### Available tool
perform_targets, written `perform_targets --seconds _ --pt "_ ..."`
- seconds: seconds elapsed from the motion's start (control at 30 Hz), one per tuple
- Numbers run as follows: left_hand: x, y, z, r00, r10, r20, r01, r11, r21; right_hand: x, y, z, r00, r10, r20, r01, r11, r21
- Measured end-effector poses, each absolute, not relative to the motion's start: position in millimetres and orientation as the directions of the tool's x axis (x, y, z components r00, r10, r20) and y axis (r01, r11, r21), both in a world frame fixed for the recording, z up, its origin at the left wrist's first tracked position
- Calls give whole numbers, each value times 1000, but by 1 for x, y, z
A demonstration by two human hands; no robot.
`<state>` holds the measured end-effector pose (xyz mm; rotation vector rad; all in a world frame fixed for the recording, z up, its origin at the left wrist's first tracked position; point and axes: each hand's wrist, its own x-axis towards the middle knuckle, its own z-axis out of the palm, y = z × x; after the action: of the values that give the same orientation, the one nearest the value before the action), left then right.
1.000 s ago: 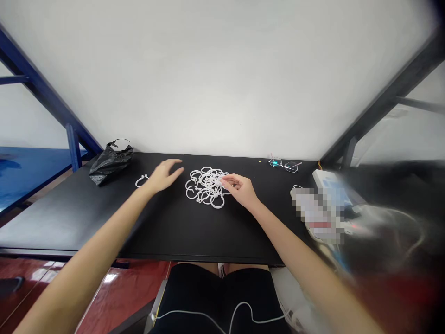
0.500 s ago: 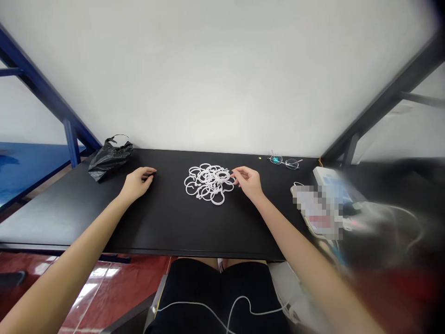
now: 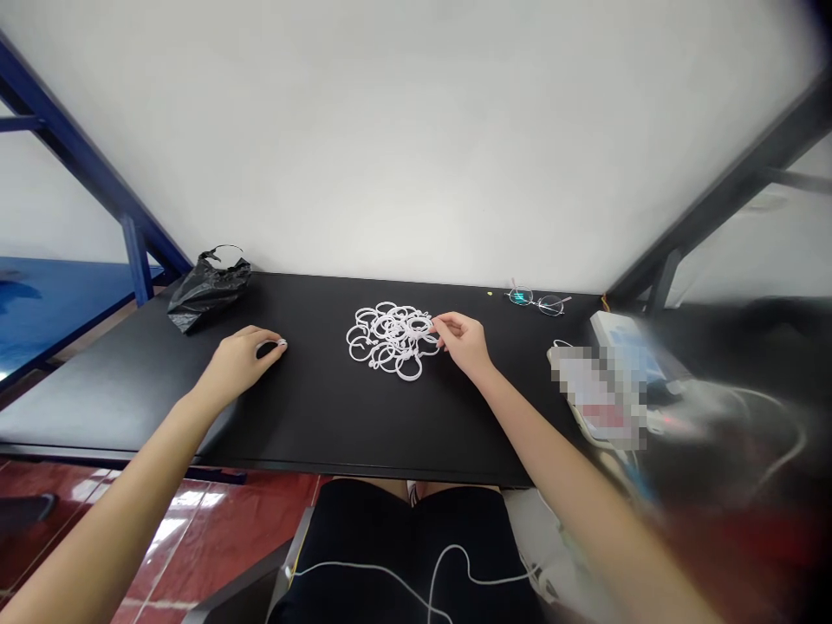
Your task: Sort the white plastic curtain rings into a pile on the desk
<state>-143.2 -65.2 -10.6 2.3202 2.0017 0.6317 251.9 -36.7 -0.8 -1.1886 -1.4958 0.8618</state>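
A pile of white plastic rings (image 3: pixel 390 334), several with small hooked or tabbed ends, lies tangled in the middle of the black table (image 3: pixel 364 425). At its right edge is my right hand (image 3: pixel 463 340), thumb and index finger pinched together at a ring of the pile. Left of the pile, apart from it, my left hand (image 3: pixel 250 357) is low over the table. Its thumb and fingertips close on a small white piece (image 3: pixel 282 343) that looks like part of a ring; the fingers hide most of it.
A black plastic bag (image 3: pixel 211 290) sits at the back left. Eyeglasses (image 3: pixel 536 301) lie at the back right. A blurred-out phone (image 3: pixel 594 399), a white box (image 3: pixel 627 342) and white cables are on the right. A wall (image 3: pixel 416 156) rises behind, between slanted metal frames. A white cable crosses my lap.
My left hand has come slightly down and towards me, its fingers closing, with a white piece now showing at the tips. My right hand stays at the pile's edge.
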Motion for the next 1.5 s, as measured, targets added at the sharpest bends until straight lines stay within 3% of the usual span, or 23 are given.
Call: perform_targets --seconds 0.13,0.23,0.37,0.47,0.6,0.73,0.87,1.1,1.4,1.5 --pt "-102 -51 4 194 953 234 876 -276 395 253 -36 -1 -5 961 275 257 267 -929" --pt "-55 -37 18 265 920 290 790 -380 482 254 -35 -2 17 946 323 334 299 -894" --pt "8 -22 23 416 821 390 651 -569 503 256 -33 -8 -17 900 436 537 376 -755" --pt "29 -16 13 487 776 401 587 -630 509 256 -33 -11 -84 912 402 582 372 -723" --pt "13 -12 -5 367 851 375 629 -524 573 253 -36 -9 -101 920 378 550 368 -749" --pt "-4 -12 -12 468 868 167 626 -459 630 247 -43 -4 -130 920 369 487 384 -784" --pt "5 -14 -13 456 878 143 583 -417 697 240 -50 -1 -201 900 388 415 437 -798" --pt "23 -9 -18 215 973 88 293 -150 944 237 -55 1 -266 864 428 384 503 -775" --pt "21 -18 2 206 974 92 230 -139 963 243 -52 10 -261 814 519 511 573 -641" --pt "16 -17 3 121 986 118 361 -154 920 248 -54 18 -342 859 380 527 511 -679"
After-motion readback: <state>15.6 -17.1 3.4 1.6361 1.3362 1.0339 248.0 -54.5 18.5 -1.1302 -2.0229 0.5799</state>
